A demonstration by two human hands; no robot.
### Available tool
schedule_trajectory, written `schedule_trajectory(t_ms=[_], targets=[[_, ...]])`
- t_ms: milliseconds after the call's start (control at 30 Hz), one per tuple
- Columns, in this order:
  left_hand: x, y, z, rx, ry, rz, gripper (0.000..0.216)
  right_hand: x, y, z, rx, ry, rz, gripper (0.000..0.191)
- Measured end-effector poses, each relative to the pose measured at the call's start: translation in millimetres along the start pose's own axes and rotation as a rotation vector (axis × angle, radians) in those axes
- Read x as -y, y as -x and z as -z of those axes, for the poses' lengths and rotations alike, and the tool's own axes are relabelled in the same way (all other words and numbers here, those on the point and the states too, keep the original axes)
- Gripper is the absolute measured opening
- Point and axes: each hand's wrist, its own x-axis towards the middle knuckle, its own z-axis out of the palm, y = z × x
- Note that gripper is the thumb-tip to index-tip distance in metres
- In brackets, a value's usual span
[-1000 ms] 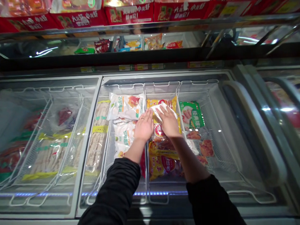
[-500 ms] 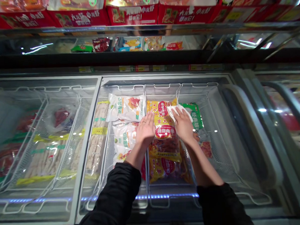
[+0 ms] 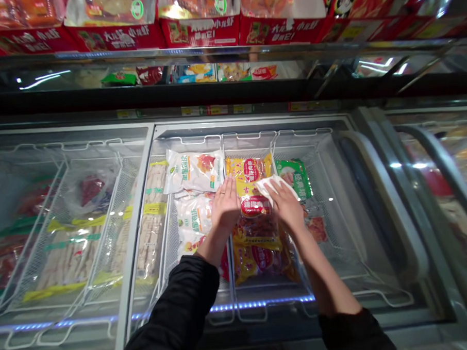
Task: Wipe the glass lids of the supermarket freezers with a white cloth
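Note:
My right hand (image 3: 287, 206) lies with its fingers over a white cloth (image 3: 270, 184), pressed down above the freezer's packs. Whether it is paper or fabric I cannot tell. My left hand (image 3: 226, 203) is beside it, flat with fingers stretched out and nothing held. Both hands seem to rest on the clear lid of the chest freezer (image 3: 254, 123). Below them, yellow-and-red food bags (image 3: 256, 249) fill the middle basket. White food bags (image 3: 194, 169) lie in the basket to the left, and a green pack (image 3: 295, 175) is to the right.
A thick curved handle (image 3: 377, 189) runs along the lid's right side. To the left, another freezer section holds bags with yellow ends (image 3: 72, 249). Red display boxes (image 3: 200, 32) stand on a shelf above the back edge. Wire basket rims (image 3: 247, 135) show through the lid.
My right hand and the white cloth have slid a little toward me. My left hand has hardly moved over the packs. The whole view has shifted slightly.

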Motion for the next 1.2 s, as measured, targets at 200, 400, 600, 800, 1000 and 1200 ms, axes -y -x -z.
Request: schedule_trajectory(t_ms=[200,400,600,800,1000,1200], targets=[[1,-1,-2,0.014,-0.006,0.012,0.058,19,-87,-11,-0.099,-0.031,-0.116,0.057],[-1,-2,2,0.031,0.029,0.021,0.063,44,-65,-20,0.019,-0.046,0.097,0.053],[1,-5,4,0.080,0.045,0.044,0.058,1,-24,0,-0.016,-0.016,0.005,0.052],[5,-10,8,0.107,0.018,0.036,0.057,4,-87,-5,-0.108,-0.003,-0.085,0.050],[12,-53,18,0.063,-0.019,0.023,0.059,38,-71,-20,-0.012,-0.001,0.138,0.048],[20,-101,9,0.126,-0.021,0.047,0.057,-1,-31,-14,-0.074,0.033,0.081,0.048]])
